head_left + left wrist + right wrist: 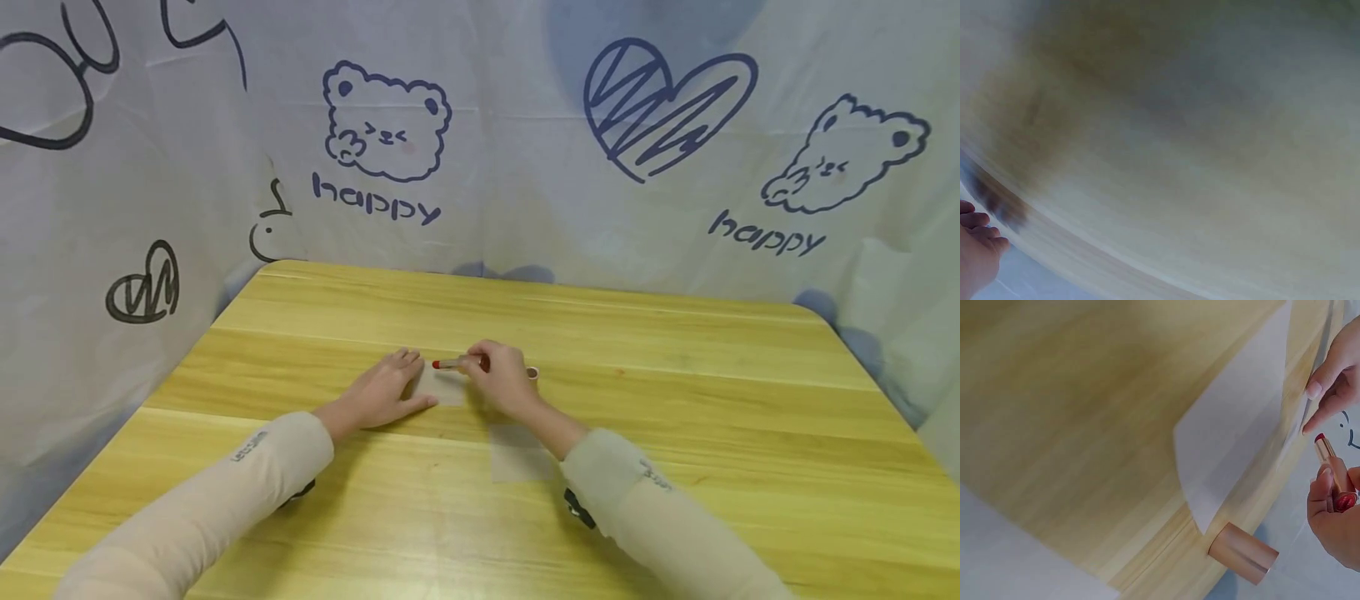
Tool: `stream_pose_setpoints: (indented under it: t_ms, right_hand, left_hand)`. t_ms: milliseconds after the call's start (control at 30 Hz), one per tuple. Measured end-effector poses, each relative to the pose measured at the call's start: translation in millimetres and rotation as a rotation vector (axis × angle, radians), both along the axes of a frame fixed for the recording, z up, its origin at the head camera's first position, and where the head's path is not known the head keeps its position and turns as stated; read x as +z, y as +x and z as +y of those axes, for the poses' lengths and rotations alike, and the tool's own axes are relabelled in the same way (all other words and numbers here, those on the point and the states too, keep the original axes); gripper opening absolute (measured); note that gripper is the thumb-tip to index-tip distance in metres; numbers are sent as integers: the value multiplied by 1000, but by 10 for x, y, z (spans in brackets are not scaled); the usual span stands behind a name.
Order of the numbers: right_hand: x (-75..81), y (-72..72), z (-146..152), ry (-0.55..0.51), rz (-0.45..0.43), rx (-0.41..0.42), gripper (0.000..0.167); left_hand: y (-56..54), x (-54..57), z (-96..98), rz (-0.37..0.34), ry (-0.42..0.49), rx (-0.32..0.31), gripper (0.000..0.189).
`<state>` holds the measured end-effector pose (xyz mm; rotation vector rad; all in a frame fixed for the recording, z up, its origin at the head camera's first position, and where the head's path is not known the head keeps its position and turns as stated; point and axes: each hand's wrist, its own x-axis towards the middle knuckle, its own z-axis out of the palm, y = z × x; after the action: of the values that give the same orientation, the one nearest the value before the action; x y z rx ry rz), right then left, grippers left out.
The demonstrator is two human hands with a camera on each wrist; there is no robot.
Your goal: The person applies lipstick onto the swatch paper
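Observation:
A lipstick [448,363] with its red tip bared is in my right hand [501,379], pinched between thumb and fingers. The tip points left, toward my other hand. In the right wrist view the lipstick [1335,470] shows a rose-gold body and a red base end. My left hand [382,390] lies with fingers extended at the left edge of a small white paper [448,390]. Whether the tip touches that paper cannot be told. Just past the right hand stands the rose-gold cap [1244,552], its rim [533,372] partly visible in the head view.
A second white paper [517,457] lies nearer, partly under the right forearm. The wooden table [675,467] runs back to white cloth [517,192] with drawn bears and hearts. The left wrist view is mostly blurred tabletop, with the left hand at its lower left edge.

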<state>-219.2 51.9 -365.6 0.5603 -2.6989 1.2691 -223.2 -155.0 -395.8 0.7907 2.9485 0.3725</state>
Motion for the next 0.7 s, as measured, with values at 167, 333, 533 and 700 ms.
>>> stream_pose_setpoints:
  t_ms: [167,333,533,700]
  right_hand:
    - [-5,-21,-35,54,17,38,25]
    - [-23,-57,-69,76,47,65,22]
    - [-14,-80,-100,82,97,124,18]
    - [-16,-108,-122,89,105,130,17]
  left_hand:
    - [14,14,11,-3,-7,-3,70]
    - [17,13,11,-8,-3,-4,71]
    - [9,5,-1,-20,-1,-6,71]
    - [1,-2,-3,-33,4,-4,72]
